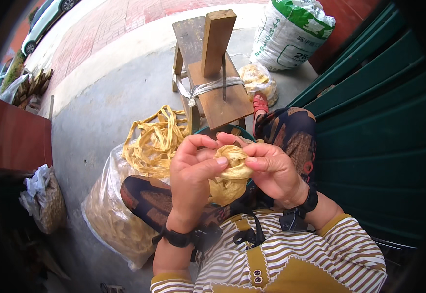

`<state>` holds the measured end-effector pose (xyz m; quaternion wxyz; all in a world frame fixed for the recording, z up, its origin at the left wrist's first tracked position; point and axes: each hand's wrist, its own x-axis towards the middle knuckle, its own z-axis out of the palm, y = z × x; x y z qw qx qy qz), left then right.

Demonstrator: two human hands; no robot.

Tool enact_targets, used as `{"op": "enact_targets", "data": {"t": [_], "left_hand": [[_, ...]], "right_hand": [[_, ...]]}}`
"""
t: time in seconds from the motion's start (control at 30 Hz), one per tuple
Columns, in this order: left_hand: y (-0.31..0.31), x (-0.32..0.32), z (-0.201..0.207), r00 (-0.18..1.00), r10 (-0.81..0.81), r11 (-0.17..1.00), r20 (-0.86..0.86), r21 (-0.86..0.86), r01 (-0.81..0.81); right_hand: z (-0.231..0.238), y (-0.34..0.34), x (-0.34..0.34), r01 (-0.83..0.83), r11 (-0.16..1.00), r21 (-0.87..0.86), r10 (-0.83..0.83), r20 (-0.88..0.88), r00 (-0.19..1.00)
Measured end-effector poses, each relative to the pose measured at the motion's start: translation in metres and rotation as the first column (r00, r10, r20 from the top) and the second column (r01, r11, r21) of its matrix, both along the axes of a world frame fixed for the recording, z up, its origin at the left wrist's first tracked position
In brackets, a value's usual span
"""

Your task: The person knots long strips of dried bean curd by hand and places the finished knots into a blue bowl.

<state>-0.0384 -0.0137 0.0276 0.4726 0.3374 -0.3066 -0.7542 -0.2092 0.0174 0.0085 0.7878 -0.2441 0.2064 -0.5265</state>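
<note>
Grey concrete floor stretched across the head view, with a wooden bench up at top centre. Then, just below centre, the action: left hand and right hand worked close together, thumbs and curled fingers closed on a coiled yellow strip between them! Left of centre, loose yellow strips lay looped atop a bulging clear bag.

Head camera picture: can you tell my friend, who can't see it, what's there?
The left hand and right hand pinch a yellow bundle. Beyond them stands a wooden bench; to the left, yellow strips are heaped atop a clear bag.
</note>
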Motion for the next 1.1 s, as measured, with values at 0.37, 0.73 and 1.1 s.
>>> {"op": "enact_targets", "data": {"t": [0.37,0.73,1.1], "left_hand": [[0.009,0.002,-0.032,0.978,-0.017,0.986,-0.206,0.156,0.050],[0.013,0.005,-0.009,0.928,-0.341,0.902,-0.152,0.224,0.368],[0.008,0.050,-0.020,0.871,-0.215,0.927,0.441,-0.189,0.325]], "right_hand": [[-0.003,0.005,0.008,-0.076,0.989,0.124,0.087,-0.081,0.993],[0.001,-0.013,-0.017,-0.118,0.896,-0.428,-0.335,-0.826,0.453],[0.040,0.018,-0.019,-0.031,0.999,-0.006,0.020,-0.667,0.745]]}}
